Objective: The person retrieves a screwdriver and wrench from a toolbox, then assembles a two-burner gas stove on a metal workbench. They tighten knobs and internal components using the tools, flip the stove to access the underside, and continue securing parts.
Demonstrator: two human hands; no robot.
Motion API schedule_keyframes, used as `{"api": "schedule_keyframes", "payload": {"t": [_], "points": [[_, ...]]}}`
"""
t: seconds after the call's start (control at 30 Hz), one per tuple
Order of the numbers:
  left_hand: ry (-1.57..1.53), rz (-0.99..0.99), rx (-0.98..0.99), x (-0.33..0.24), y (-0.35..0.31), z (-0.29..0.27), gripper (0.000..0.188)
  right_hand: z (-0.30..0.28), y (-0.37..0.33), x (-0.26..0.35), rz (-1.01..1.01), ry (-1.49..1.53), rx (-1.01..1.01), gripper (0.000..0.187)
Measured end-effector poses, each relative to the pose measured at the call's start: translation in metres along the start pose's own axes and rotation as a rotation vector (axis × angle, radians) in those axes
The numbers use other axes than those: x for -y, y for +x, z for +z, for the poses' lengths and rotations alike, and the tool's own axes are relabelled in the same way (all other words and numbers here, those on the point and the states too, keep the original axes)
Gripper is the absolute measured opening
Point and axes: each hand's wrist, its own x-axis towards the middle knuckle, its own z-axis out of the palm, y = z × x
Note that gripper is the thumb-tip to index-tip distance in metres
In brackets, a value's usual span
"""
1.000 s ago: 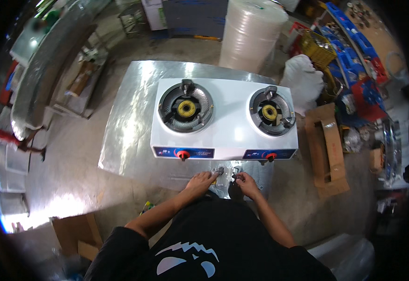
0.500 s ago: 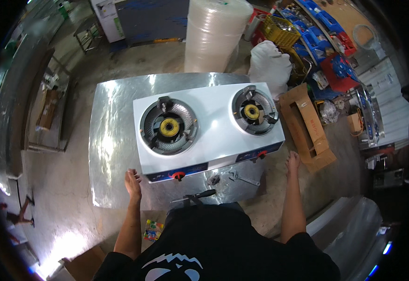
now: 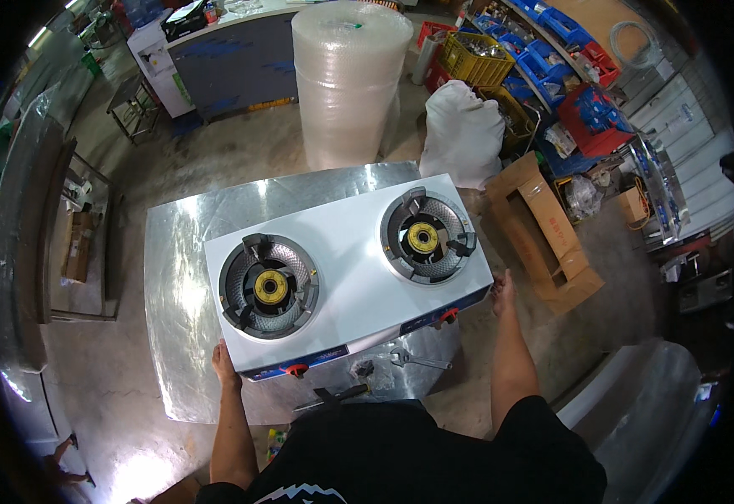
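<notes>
Both hands have come in to the two ends of the double-burner gas stove [image 3: 350, 260] since half a second ago, when they were just off it. Our view has swung too, so everything sits more slanted. We've got the left hand [image 3: 225, 364] against the front left corner, forearm running nearly straight up from the lower edge, and the right hand [image 3: 504, 296] at the front right corner, forearm leaning slightly inward. So they're wide apart, one at each end, but we can't tell whether the fingers are closed round the casing; some are hidden.

Stove's on the bench [image 3: 182, 336], left end nearer us, right end reaching past the bench edge as we see it. It's a smooth white box with two round, dark pan supports [image 3: 304, 311] over dimpled metal bowls, and brassy, ring-shaped burner heads [image 3: 270, 286] in the middle. Front has blue panels and red knobs [image 3: 296, 370].

Bench top is shiny, slightly wavy sheet metal. Close to us lie a silver adjustable wrench [image 3: 422, 359] and a black-handled screwdriver [image 3: 353, 391]. Past the bench we see a fat roll of bubble wrap [image 3: 350, 92], a lumpy white sack [image 3: 463, 130] and an open brown cardboard box [image 3: 564, 244].
</notes>
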Motion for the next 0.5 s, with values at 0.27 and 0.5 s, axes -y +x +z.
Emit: {"api": "schedule_keyframes", "payload": {"t": [0.27,0.5], "points": [[-0.412,-0.144,0.157,0.000,-0.005,0.007,0.039,0.036,-0.002,-0.029,-0.243,0.048,-0.030,0.070],[-0.413,-0.260,0.210,-0.002,0.000,0.002,0.052,0.047,-0.028,-0.017,-0.290,-0.064,-0.118,0.080]]}}
